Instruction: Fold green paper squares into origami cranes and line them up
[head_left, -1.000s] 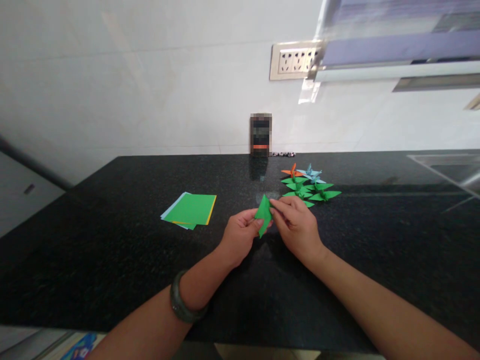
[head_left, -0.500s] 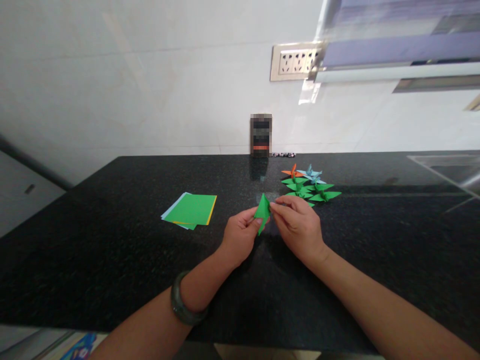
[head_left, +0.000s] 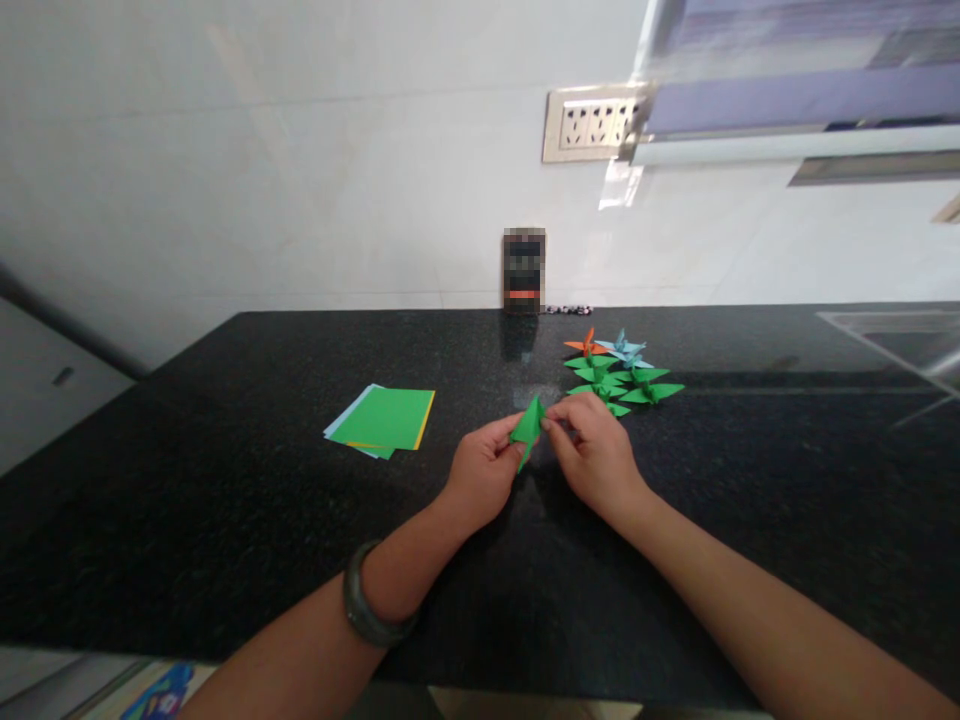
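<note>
Between my two hands, above the dark countertop, is a green folded paper crane point(head_left: 529, 424), one pointed part up and a narrow point hanging down. My left hand point(head_left: 484, 465) pinches its lower left side between thumb and fingers. At its right edge, the thumb and fingertips of my right hand point(head_left: 596, 445) are closed on a small part that they mostly hide. Just beyond my right hand lies a group of finished paper cranes: several green ones point(head_left: 651, 388), an orange one point(head_left: 589, 344) and light blue ones point(head_left: 622, 347).
Left of my hands lies a stack of square paper point(head_left: 382, 418), green on top with yellow and light blue edges showing. An upright dark phone-like object point(head_left: 523, 270), blurred out, leans on the wall with a beaded strap point(head_left: 568, 310) beside it. Wall sockets point(head_left: 596, 125) are above.
The green paper has tilted slightly, its tip shifting right and a little down. My right hand's fingers have moved slightly lower along its right edge. Both hands keep their hold.
</note>
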